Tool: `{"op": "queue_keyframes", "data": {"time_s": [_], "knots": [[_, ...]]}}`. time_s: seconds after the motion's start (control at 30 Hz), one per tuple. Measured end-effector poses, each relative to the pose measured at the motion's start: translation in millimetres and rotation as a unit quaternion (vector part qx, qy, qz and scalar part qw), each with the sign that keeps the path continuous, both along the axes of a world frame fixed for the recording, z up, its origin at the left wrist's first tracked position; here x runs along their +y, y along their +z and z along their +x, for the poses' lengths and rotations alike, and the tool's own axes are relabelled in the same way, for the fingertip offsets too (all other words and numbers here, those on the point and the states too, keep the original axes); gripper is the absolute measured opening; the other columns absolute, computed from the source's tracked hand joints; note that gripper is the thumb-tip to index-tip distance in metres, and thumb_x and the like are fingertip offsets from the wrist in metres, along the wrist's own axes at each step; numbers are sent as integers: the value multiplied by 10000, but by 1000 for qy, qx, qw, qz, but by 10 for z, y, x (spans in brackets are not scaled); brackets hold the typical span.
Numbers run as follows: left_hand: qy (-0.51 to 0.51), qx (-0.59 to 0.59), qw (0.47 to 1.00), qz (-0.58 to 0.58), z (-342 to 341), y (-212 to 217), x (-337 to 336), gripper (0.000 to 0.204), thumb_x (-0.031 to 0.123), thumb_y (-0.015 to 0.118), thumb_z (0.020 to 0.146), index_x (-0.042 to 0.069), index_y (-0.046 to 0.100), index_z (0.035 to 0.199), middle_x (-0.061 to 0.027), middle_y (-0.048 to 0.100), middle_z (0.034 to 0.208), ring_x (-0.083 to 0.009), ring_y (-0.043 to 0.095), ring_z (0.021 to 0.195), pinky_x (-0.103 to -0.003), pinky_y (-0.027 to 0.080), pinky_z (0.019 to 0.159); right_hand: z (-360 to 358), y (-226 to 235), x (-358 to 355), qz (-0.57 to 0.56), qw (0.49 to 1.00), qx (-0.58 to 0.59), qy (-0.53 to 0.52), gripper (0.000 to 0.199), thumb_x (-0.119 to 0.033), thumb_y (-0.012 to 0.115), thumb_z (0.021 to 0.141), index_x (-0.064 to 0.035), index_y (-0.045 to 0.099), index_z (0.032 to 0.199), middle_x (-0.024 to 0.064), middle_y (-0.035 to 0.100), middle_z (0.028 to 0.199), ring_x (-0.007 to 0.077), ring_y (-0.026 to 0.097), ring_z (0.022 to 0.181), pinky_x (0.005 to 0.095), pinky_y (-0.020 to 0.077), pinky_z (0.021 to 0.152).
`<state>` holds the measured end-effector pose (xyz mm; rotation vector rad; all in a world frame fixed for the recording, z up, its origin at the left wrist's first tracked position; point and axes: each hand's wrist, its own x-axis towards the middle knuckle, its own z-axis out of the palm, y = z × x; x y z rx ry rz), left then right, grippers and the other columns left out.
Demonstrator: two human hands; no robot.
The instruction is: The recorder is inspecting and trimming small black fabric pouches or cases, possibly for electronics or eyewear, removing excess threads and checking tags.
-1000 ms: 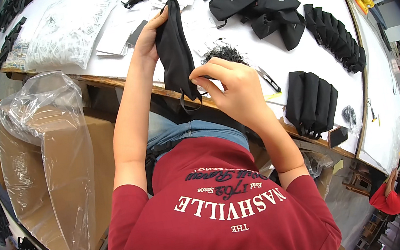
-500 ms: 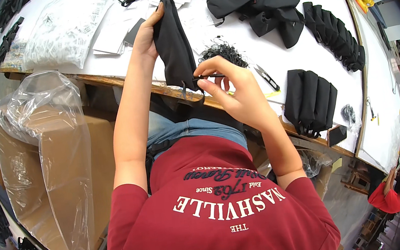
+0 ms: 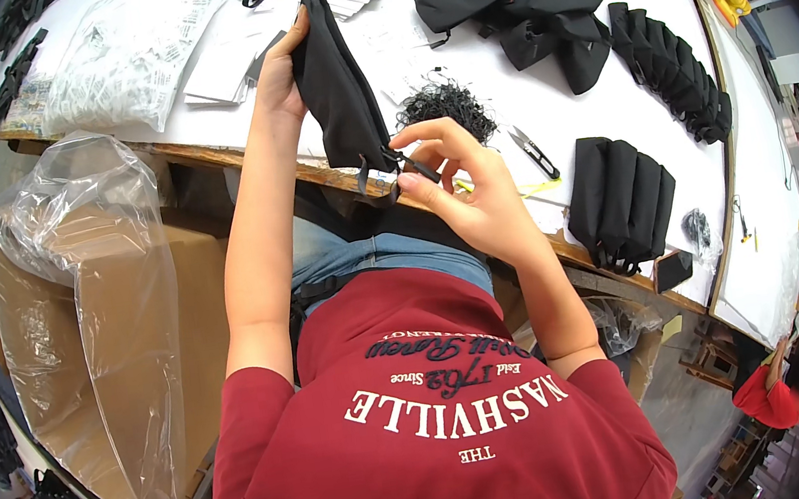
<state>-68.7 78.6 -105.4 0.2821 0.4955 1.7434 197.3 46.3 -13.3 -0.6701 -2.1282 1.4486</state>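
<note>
My left hand (image 3: 280,78) grips the far end of a slim black fabric pouch (image 3: 338,91), held up over the table's front edge. At the pouch's near end, my right hand (image 3: 473,179) is closed on a small black zipper pull (image 3: 426,171), with the thumb below it and the index finger reaching to the pouch's corner. A short black strap loop hangs from that same end. Just beyond my right hand lies a tangled heap of thin black cords (image 3: 445,110). Thread snips (image 3: 535,153) with a black handle rest to its right.
Several black pouches (image 3: 621,200) stand in a row at the right front, with another row (image 3: 666,68) farther back and a loose pile (image 3: 530,10) behind. White papers (image 3: 230,70) and a clear bag (image 3: 128,63) lie at the left. A plastic-lined carton (image 3: 126,316) stands beside me.
The pouch has tilted and shifted slightly left with my left hand. My right hand has moved slightly down, and the zipper pull now slants downward instead of lying level.
</note>
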Motion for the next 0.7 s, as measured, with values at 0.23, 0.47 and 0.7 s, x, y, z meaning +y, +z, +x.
{"op": "queue_keyframes", "data": {"time_s": [0.23, 0.47, 0.7], "knots": [[-53, -7, 998, 11, 71, -12, -21, 284, 206, 565, 926, -23, 571, 1093, -113, 642, 998, -248, 687, 769, -300, 608, 607, -63, 6, 60, 76, 996, 20, -36, 101, -96, 654, 835, -43, 644, 920, 4, 658, 800, 81, 572, 671, 218, 374, 539], [-75, -6, 997, -10, 174, -68, -9, 282, 210, 580, 919, -25, 578, 1076, -107, 644, 983, -233, 683, 752, -298, 601, 597, -79, 19, 59, 143, 989, 2, -40, 61, -89, 651, 833, -43, 651, 874, 19, 671, 791, 112, 579, 650, 228, 379, 538], [-51, 28, 997, -43, 257, -45, 10, 311, 234, 595, 913, -29, 583, 1078, -104, 657, 980, -217, 679, 734, -289, 592, 583, -78, 14, 78, 156, 987, 12, -35, 50, -63, 651, 821, -34, 642, 861, 30, 644, 782, 126, 570, 672, 240, 390, 554]]}}
